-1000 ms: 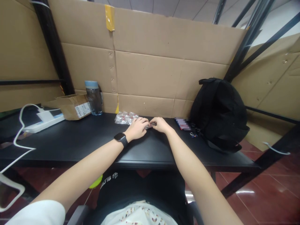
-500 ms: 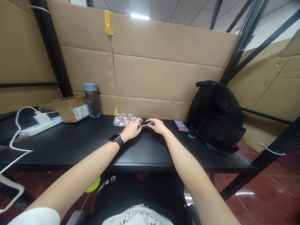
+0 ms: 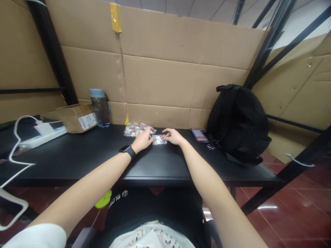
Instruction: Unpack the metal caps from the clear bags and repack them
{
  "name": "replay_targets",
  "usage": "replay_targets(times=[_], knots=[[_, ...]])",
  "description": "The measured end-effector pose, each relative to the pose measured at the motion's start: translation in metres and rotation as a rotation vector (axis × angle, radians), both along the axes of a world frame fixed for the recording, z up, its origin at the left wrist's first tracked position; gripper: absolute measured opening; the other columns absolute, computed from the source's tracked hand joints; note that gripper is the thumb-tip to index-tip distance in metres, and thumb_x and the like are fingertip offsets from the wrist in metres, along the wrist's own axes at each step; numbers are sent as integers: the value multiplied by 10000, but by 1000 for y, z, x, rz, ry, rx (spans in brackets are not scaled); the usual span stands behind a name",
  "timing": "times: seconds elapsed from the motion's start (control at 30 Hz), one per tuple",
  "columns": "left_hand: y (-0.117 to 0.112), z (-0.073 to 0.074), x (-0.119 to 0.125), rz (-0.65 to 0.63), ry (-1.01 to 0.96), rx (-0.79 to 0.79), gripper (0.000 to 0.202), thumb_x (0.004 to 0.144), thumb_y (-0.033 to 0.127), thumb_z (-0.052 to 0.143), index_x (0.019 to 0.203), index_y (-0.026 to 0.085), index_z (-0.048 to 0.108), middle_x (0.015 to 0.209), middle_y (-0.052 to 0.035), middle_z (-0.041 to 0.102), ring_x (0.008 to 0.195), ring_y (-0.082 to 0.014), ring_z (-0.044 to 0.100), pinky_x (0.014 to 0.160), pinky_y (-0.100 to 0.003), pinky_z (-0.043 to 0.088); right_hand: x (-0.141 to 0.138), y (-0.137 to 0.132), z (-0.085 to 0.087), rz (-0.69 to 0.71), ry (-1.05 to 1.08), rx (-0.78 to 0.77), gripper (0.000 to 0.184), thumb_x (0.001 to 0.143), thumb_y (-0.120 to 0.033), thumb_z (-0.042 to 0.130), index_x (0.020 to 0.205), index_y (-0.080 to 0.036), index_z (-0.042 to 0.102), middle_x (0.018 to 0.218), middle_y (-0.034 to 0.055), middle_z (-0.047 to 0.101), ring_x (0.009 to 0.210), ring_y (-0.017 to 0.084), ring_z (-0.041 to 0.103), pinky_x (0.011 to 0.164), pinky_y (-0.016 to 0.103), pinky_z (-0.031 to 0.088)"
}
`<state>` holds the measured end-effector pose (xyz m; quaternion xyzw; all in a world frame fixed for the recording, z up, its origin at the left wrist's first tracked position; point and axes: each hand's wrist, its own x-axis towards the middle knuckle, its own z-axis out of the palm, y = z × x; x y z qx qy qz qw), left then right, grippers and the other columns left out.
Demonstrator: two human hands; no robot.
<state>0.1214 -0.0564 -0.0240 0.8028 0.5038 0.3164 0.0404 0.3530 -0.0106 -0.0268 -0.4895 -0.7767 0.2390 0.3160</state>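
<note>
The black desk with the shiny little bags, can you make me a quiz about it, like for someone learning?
1. Which wrist wears the black watch? A) left B) right
2. True or false: the bottle with the blue lid stands beside the cardboard box.
3. Fill in: between the left hand and the right hand is a small, shiny plastic ____.

Key: 1. A; 2. true; 3. packet.
</note>
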Motion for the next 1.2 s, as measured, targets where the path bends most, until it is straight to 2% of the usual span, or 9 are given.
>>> replay_targets(times=[0.2, 0.43, 0.53, 0.63, 0.73, 0.83, 0.97, 1.07, 1.2], knots=[[0, -2, 3, -6, -34, -66, 523, 820, 257, 659, 1307, 218, 473, 809, 2, 758, 923, -262, 724, 886, -370, 411, -5, -14, 10, -73, -144, 62, 398, 767, -231, 818, 1150, -241, 712, 863, 1, 774, 823, 165, 711, 836, 287, 505], [2, -3, 4, 15, -34, -78, 561, 811, 282, 717, 1322, 214, 496, 825, 6, 764, 919, -246, 714, 893, -371, 404, -17, -28, 21, -129, -275, 115, 290, 822, -243, 745, 1107, -292, 718, 855, -23, 760, 902, 180, 687, 901, 350, 423], [3, -3, 3, 21, 34, -71, 362, 836, 311, 703, 1185, 243, 631, 838, 0, 768, 929, -255, 702, 957, -423, 374, -14, -30, 22, -131, -331, 86, 251, 831, -334, 758, 1078, -299, 732, 890, -8, 753, 911, 193, 674, 928, 397, 401], [1, -3, 3, 8, 146, -26, 159, 886, 327, 641, 991, 268, 746, 897, -35, 773, 995, -291, 675, 993, -487, 344, -11, -32, 25, -169, -401, 175, 275, 812, -411, 785, 1065, -308, 757, 1017, 29, 737, 1005, 226, 652, 943, 426, 392], [-1, -3, 4, 19, 223, 35, 213, 913, 348, 594, 985, 274, 780, 1066, -81, 762, 1109, -341, 623, 992, -533, 348, -14, -36, 29, -45, -453, 238, 297, 796, -403, 803, 1082, -332, 773, 1136, 29, 725, 1071, 232, 645, 919, 362, 420], [-2, -3, 4, 9, 262, 36, 283, 936, 378, 551, 1066, 279, 782, 1201, -104, 722, 1173, -362, 582, 992, -540, 370, -19, -40, 33, 45, -525, 150, 350, 769, -365, 825, 1114, -340, 774, 1119, 5, 754, 1048, 221, 675, 877, 301, 454], [2, -6, 2, -26, 292, 32, 325, 943, 410, 532, 1135, 296, 768, 1264, -98, 685, 1208, -360, 547, 1009, -540, 380, -23, -45, 34, 17, -562, 114, 340, 838, -364, 762, 1176, -326, 760, 1100, 19, 779, 1033, 218, 705, 877, 280, 482], [4, -8, 1, -39, 310, 39, 343, 946, 443, 522, 1157, 309, 758, 1267, -91, 673, 1212, -360, 530, 1015, -555, 376, -28, -49, 34, -27, -619, 164, 256, 931, -401, 646, 1090, -266, 795, 1083, 81, 783, 1058, 256, 708, 901, 308, 487], [5, -10, 1, -49, 310, 36, 354, 944, 446, 514, 1177, 311, 745, 1275, -100, 663, 1221, -362, 511, 1031, -566, 364, -35, -55, 34, -17, -620, 178, 229, 943, -227, 613, 1078, -236, 798, 1032, 101, 787, 992, 233, 731, 848, 265, 495]])
